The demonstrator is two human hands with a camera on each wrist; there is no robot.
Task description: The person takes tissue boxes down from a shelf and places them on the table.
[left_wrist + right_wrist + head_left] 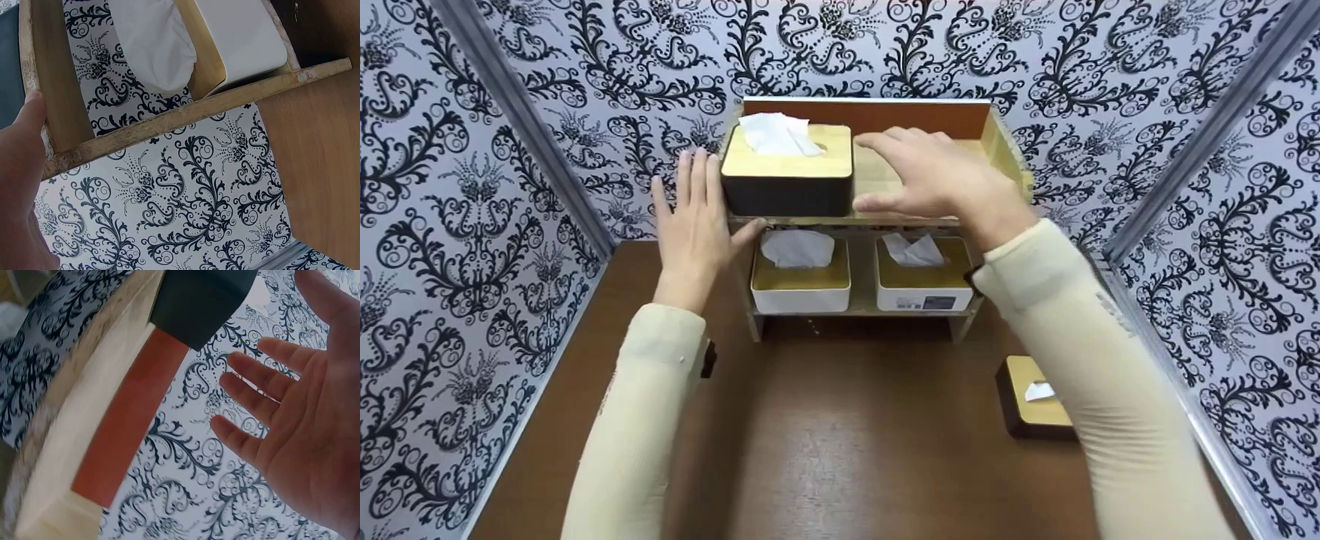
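A black tissue box (787, 196) with a light wooden lid and a white tissue poking out stands at the left of the top tier of a wooden shelf (874, 176). Along the box's left side lies my left hand (694, 225), fingers straight and thumb at the shelf's front edge. In the left wrist view the thumb (35, 112) overlaps the shelf's edge. My right hand (934, 178) hovers over the tier, right of the box, its fingers spread and nothing held. The right wrist view shows that palm (315, 439) facing the box's dark end (199, 304), apart from it.
On the lower tier stand two white tissue boxes, one left (801, 301) and one right (924, 300). Another dark tissue box (1039, 420) lies on the brown table (825, 435), partly hidden by my right sleeve (1080, 360). Patterned walls (1110, 112) enclose the table.
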